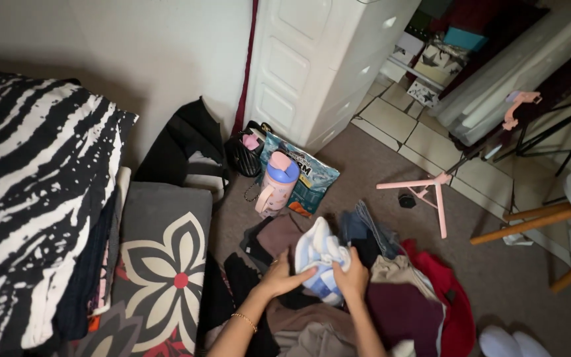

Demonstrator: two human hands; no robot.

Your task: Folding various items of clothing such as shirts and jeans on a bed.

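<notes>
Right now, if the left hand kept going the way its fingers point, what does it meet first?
The left hand points right, into the white-and-blue garment it already grips. Beyond that comes the right hand, though depth is hard to judge.

A white panelled plastic drawer cabinet point(325, 63) is set against a plain pale wall point(133, 46); grey-brown carpet point(497, 264) is bordered by pale floor tiles point(398, 119).

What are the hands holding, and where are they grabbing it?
Both hands hold a white and light-blue cloth above the clothes pile. The left hand grips its lower left side, the right hand its lower right edge.
</notes>
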